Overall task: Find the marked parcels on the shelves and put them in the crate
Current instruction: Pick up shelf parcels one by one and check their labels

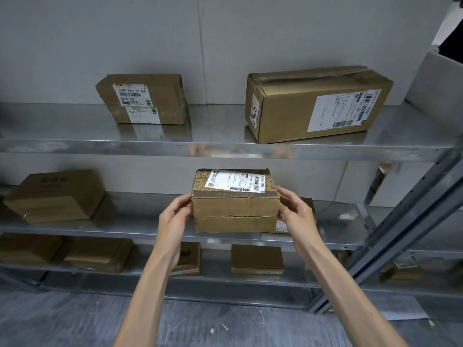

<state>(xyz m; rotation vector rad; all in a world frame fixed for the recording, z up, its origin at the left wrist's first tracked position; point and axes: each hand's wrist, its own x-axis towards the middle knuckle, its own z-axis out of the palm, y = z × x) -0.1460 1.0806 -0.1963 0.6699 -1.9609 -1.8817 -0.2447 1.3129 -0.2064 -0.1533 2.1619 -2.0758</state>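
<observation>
A brown cardboard parcel (235,206) with a white shipping label on top is at the front of the middle shelf (125,221). My left hand (175,216) grips its left side and my right hand (295,211) grips its right side, fingers curled round the edges. I cannot tell whether the parcel rests on the shelf or is lifted just off it. No crate is in view.
The upper shelf (213,144) carries a flat labelled parcel (142,100) at left and a long labelled box (315,103) at right. A stack of flat cartons (55,196) sits at middle left. Several parcels lie on the lowest shelf. A grey upright (400,226) slants at right.
</observation>
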